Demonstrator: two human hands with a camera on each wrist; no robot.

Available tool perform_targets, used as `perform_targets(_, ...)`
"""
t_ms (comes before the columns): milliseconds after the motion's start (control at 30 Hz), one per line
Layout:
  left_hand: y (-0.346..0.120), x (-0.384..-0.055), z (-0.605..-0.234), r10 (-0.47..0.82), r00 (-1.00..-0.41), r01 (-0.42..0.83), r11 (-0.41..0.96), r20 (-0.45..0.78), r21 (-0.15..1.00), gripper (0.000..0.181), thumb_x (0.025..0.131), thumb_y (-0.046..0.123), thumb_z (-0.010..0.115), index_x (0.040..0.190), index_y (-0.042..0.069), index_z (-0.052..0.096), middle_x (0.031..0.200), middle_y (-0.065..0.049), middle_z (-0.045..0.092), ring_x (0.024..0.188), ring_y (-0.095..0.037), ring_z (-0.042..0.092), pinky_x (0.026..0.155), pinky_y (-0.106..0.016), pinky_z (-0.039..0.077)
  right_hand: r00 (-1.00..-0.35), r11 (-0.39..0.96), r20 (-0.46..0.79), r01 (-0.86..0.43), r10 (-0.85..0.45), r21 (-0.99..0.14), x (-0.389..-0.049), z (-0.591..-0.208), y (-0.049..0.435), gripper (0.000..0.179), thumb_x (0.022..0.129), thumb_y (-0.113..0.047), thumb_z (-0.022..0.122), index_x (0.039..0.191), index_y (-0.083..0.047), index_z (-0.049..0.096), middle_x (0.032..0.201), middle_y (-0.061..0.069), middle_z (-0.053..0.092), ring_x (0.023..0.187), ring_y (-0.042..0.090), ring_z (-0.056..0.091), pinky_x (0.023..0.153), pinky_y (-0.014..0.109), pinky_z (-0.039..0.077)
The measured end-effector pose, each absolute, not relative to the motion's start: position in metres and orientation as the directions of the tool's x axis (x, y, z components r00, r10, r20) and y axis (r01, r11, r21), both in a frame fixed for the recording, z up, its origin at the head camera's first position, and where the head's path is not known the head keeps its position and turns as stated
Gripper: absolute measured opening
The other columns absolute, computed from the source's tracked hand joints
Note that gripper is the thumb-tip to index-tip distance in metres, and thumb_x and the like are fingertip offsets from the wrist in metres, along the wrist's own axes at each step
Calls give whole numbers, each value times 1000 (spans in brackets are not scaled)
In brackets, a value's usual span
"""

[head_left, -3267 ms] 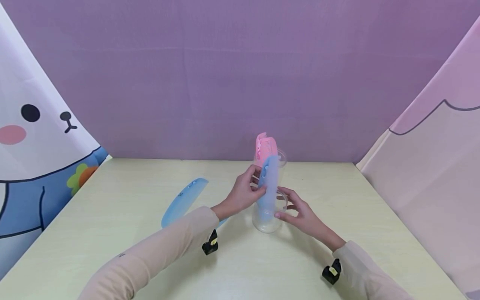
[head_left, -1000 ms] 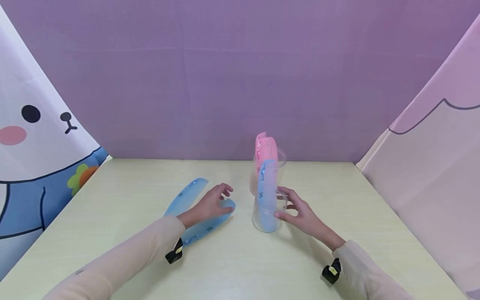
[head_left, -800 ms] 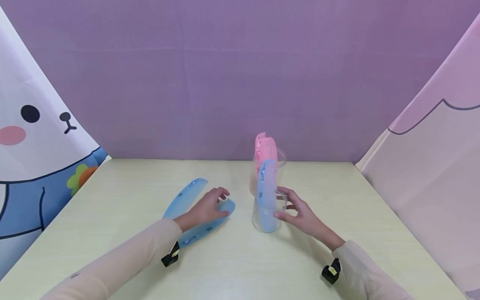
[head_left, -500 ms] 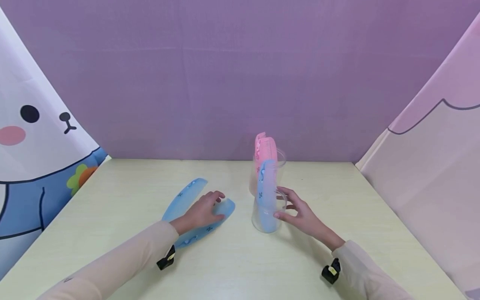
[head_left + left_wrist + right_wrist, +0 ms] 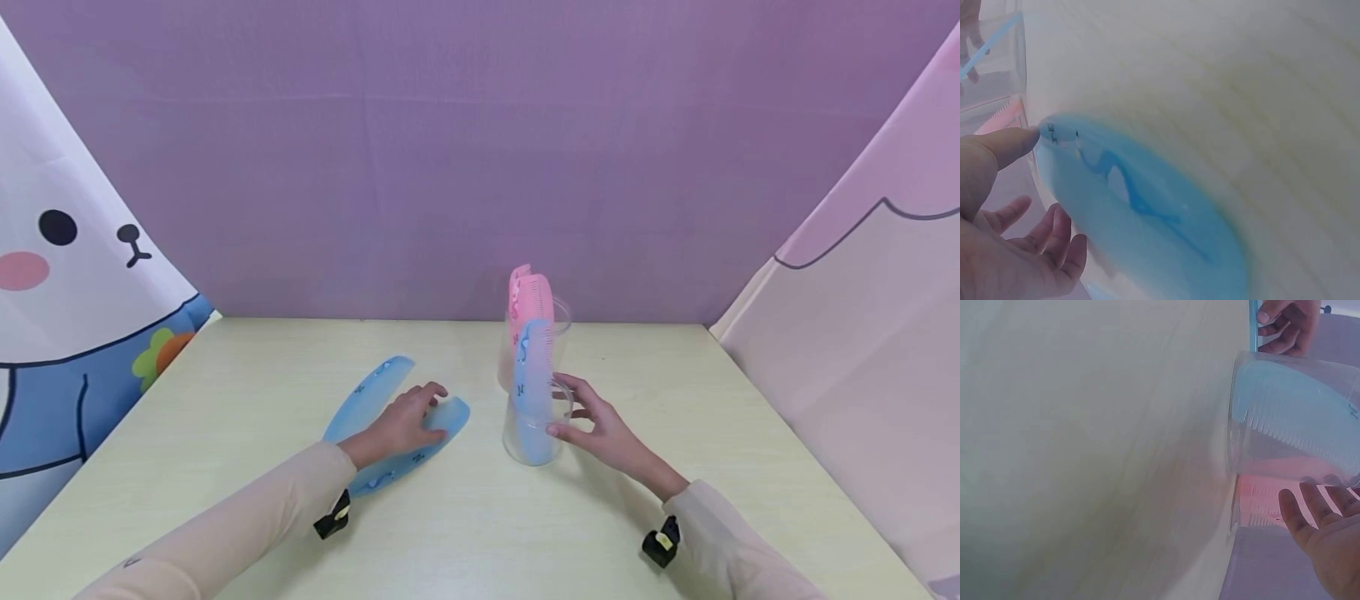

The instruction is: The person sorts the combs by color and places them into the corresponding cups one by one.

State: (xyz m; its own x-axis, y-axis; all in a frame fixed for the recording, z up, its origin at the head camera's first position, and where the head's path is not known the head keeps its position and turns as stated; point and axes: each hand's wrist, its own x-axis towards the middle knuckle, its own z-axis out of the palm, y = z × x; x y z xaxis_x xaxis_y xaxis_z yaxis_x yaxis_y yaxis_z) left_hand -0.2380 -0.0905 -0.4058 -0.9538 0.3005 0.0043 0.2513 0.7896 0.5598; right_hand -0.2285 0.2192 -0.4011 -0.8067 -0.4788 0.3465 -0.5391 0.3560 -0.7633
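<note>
In the head view, my left hand (image 5: 401, 423) reaches over a blue comb (image 5: 390, 477) lying on the table. Its thumb is at one edge and its fingers bend near the other, as the left wrist view shows. Beside it lies a second blue comb (image 5: 363, 397). My right hand (image 5: 600, 425) holds the side of a clear plastic cup (image 5: 514, 443), thumb in front and fingers behind. A third blue comb (image 5: 533, 367) stands upright in that cup. In the right wrist view its teeth show through the cup wall (image 5: 1254, 447).
Right behind the front cup stands another clear cup (image 5: 562, 315) with pink combs (image 5: 534, 292) in it. A purple cloth (image 5: 480, 167) hangs along the table's back edge. Printed cloths (image 5: 90, 308) flank both sides.
My left hand let go of the comb now standing in the front cup, then moved left and down over the nearer lying comb. My right hand stayed at the cup.
</note>
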Motion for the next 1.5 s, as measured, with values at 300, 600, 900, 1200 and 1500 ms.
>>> perform_targets(300, -89, -241, -401, 284, -959, 224, 797, -20, 561, 58, 72, 21, 77, 122, 12, 48, 115, -14, 58, 106, -29, 54, 87, -42, 48, -806, 360, 344, -540, -481, -761, -229, -401, 219, 66, 83, -12, 66, 139, -9, 32, 137, 12, 44, 121, 34, 46, 87, 32, 49)
perform_targets(600, -88, -241, -400, 270, -963, 217, 804, -14, 553, 59, 70, 23, 79, 120, 13, 48, 111, -13, 61, 98, -25, 60, 81, -42, 52, -805, 358, 348, -542, -480, -760, -229, -401, 219, 66, 83, -12, 66, 138, -9, 32, 136, 13, 43, 120, 34, 46, 87, 32, 49)
perform_targets(900, -89, -245, -399, 267, -964, 199, 750, -14, 631, 57, 73, 14, 76, 121, 13, 46, 107, -11, 61, 90, -20, 60, 80, -37, 53, -807, 358, 345, -539, -479, -762, -229, -401, 219, 66, 82, -12, 66, 138, -9, 32, 136, 12, 44, 121, 33, 47, 87, 33, 49)
perform_targets(1200, -92, -248, -389, 268, -962, 158, 701, -51, 696, 47, 78, 6, 69, 119, 11, 47, 103, -10, 61, 84, -19, 60, 75, -35, 52, -809, 361, 339, -535, -481, -764, -229, -400, 219, 65, 83, -13, 66, 138, -9, 32, 136, 12, 44, 121, 32, 46, 88, 37, 49)
perform_targets(1500, -96, -250, -374, 296, -954, 160, 653, -55, 740, 35, 80, 5, 65, 113, 7, 53, 99, -10, 59, 74, -16, 57, 64, -27, 51, -812, 366, 333, -529, -479, -765, -228, -399, 219, 66, 83, -13, 66, 139, -9, 32, 137, 12, 43, 121, 32, 46, 88, 38, 48)
